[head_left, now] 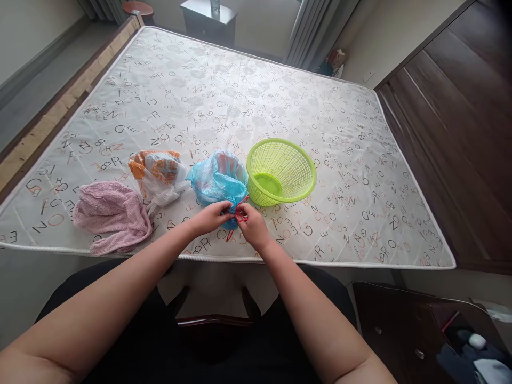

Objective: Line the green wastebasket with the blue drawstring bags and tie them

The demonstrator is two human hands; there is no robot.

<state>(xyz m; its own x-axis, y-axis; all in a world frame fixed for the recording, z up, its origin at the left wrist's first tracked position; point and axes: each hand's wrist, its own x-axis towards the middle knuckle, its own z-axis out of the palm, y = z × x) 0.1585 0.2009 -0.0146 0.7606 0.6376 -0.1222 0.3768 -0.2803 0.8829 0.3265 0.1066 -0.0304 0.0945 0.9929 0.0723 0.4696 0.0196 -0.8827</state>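
Note:
A blue plastic bag (218, 178) with pale contents rests near the mattress's front edge. Its gathered neck has a red tie (241, 209) around it. My left hand (216, 216) pinches the neck from the left side. From the right, my right hand (252, 223) has its fingers closed on the red tie. Just behind and right of the hands stands a green mesh basket (269, 185), upright, with nothing seen inside. A clear and orange plastic bag (158, 173) lies left of the blue one. Farther left is a crumpled pink towel (112, 213).
All these items lie on a letter-patterned mattress (224, 96). Dark wooden panels (456, 117) rise at the right. A small cabinet (210, 24) with a glass stands behind. At the lower right, a dark nightstand (392, 320) holds clothes and small items.

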